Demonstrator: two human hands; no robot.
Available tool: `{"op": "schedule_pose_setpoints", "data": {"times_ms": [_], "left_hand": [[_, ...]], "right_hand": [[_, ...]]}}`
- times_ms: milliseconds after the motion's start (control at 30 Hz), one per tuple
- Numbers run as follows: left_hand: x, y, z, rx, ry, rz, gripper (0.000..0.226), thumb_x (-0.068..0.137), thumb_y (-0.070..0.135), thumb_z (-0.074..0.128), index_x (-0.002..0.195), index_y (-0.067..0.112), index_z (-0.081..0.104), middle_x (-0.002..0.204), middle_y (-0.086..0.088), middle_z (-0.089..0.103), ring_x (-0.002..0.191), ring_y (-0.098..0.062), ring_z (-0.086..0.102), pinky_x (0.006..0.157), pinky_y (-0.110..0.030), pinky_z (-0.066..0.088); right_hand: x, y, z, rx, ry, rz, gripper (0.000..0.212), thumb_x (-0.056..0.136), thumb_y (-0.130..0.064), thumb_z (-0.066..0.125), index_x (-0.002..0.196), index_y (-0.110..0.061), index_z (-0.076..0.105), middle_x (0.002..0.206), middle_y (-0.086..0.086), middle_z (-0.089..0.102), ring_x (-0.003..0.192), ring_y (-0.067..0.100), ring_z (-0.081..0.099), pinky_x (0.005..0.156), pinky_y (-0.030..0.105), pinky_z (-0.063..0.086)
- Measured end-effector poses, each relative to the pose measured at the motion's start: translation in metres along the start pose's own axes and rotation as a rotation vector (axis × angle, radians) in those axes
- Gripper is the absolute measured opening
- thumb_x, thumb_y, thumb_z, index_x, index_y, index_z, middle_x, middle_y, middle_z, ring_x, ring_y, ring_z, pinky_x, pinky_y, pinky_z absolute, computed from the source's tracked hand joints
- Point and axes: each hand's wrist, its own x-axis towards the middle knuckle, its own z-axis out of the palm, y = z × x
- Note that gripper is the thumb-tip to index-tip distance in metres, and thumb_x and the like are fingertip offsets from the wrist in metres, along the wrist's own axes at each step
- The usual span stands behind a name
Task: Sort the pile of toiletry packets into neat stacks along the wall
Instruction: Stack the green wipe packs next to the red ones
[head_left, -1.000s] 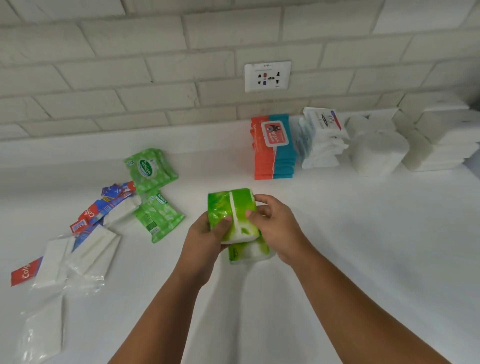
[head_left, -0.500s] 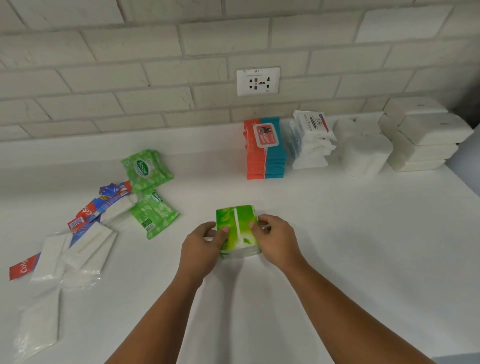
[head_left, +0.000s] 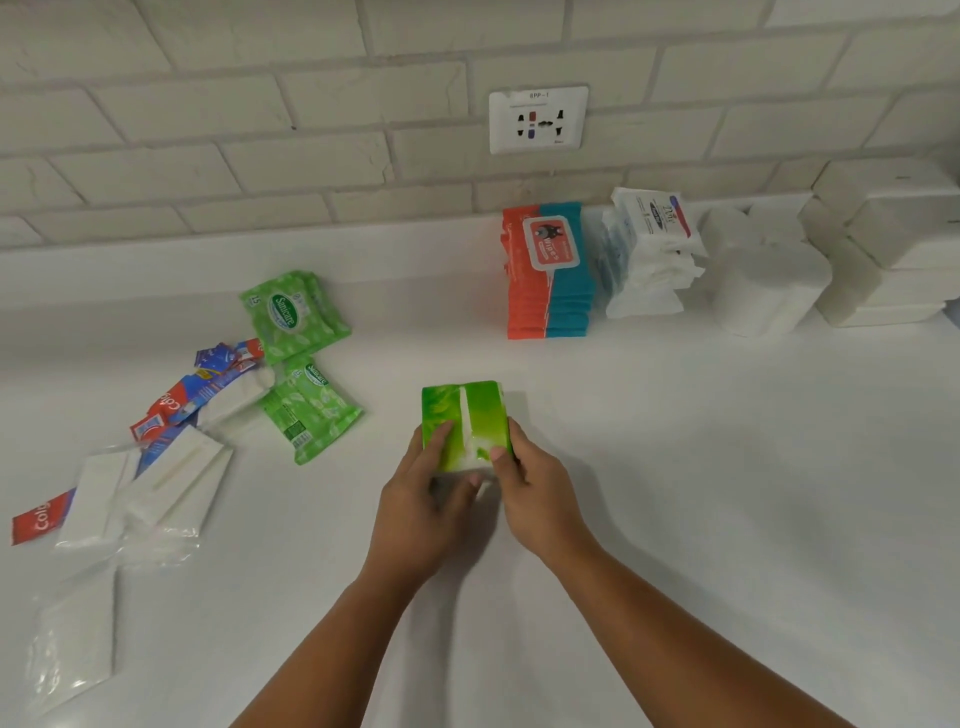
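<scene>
We see a white counter (head_left: 675, 493) under a pale brick wall (head_left: 260, 130) with a socket (head_left: 538, 120). Sorted stacks (orange-teal wipes (head_left: 548, 280) among them) stand along the back edge. Both our left hand (head_left: 421, 514) and right hand (head_left: 537, 499) grasp the green packets (head_left: 464, 423) at the counter's middle; a second ago they were lifted, now they are squared together lower.

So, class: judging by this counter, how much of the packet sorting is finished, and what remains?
Done: the orange-and-teal wipes stack, a white packet stack and white bundles already stand along the wall. In hand: the left hand and right hand hold green packets mid-counter. Left: two Sanicare packets, toothpaste sachets and clear-wrapped white packets lie unsorted.
</scene>
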Motion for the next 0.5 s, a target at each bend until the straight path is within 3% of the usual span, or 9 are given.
{"op": "schedule_pose_setpoints", "data": {"times_ms": [100,167,233,300,333,400,500], "left_hand": [[0.014,0.000,-0.004,-0.169,0.001,-0.131,0.063,0.091,0.048,0.061,0.147,0.050,0.031,0.115,0.050,0.056,0.106,0.019,0.057,0.084,0.001,0.040],[0.028,-0.006,-0.004,-0.231,-0.001,-0.171,0.072,0.094,0.047,0.057,0.155,0.043,0.019,0.102,0.057,0.053,0.098,0.027,0.054,0.078,0.004,0.038],[0.044,-0.010,-0.002,-0.292,-0.013,-0.195,0.079,0.094,0.049,0.053,0.161,0.033,0.014,0.111,0.044,0.061,0.104,0.020,0.057,0.089,-0.004,0.043],[0.059,-0.013,-0.002,-0.353,-0.019,-0.196,0.073,0.095,0.051,0.049,0.159,0.029,0.022,0.129,0.020,0.065,0.118,0.000,0.060,0.105,-0.028,0.046],[0.065,-0.014,-0.001,-0.371,-0.014,-0.198,0.070,0.096,0.051,0.049,0.158,0.030,0.026,0.134,0.015,0.063,0.122,-0.005,0.059,0.108,-0.033,0.045],[0.077,-0.017,0.000,-0.400,0.015,-0.210,0.065,0.098,0.050,0.049,0.157,0.034,0.029,0.136,0.025,0.058,0.124,0.006,0.054,0.107,-0.024,0.040],[0.089,-0.019,-0.001,-0.455,0.033,-0.226,0.040,0.101,0.043,0.052,0.138,0.055,0.043,0.113,0.048,0.060,0.107,0.028,0.051,0.086,0.001,0.038]], "right_hand": [[0.018,-0.004,0.004,0.008,0.000,-0.017,0.038,0.104,-0.033,0.044,0.142,-0.032,0.049,0.112,-0.010,0.068,0.098,0.007,0.063,0.082,0.013,0.047],[0.033,-0.007,0.009,0.010,-0.004,-0.006,0.039,0.105,-0.033,0.043,0.143,-0.031,0.047,0.117,-0.007,0.068,0.103,0.010,0.063,0.089,0.021,0.049],[0.048,-0.012,0.014,0.019,-0.001,0.019,0.040,0.105,-0.032,0.041,0.145,-0.030,0.046,0.121,-0.003,0.068,0.106,0.014,0.063,0.095,0.030,0.050],[0.062,-0.015,0.018,0.042,0.012,0.031,0.041,0.106,-0.030,0.040,0.146,-0.030,0.046,0.122,-0.001,0.067,0.108,0.016,0.062,0.095,0.031,0.049],[0.069,-0.017,0.019,0.051,0.015,0.038,0.041,0.106,-0.030,0.039,0.146,-0.029,0.046,0.123,-0.001,0.067,0.109,0.016,0.062,0.095,0.031,0.049],[0.082,-0.019,0.020,0.071,0.012,0.055,0.041,0.106,-0.030,0.038,0.146,-0.027,0.046,0.126,-0.001,0.065,0.112,0.015,0.060,0.097,0.030,0.048],[0.095,-0.021,0.022,0.106,0.010,0.051,0.039,0.106,-0.027,0.039,0.144,-0.026,0.049,0.122,-0.001,0.067,0.108,0.015,0.061,0.095,0.028,0.048]]}}
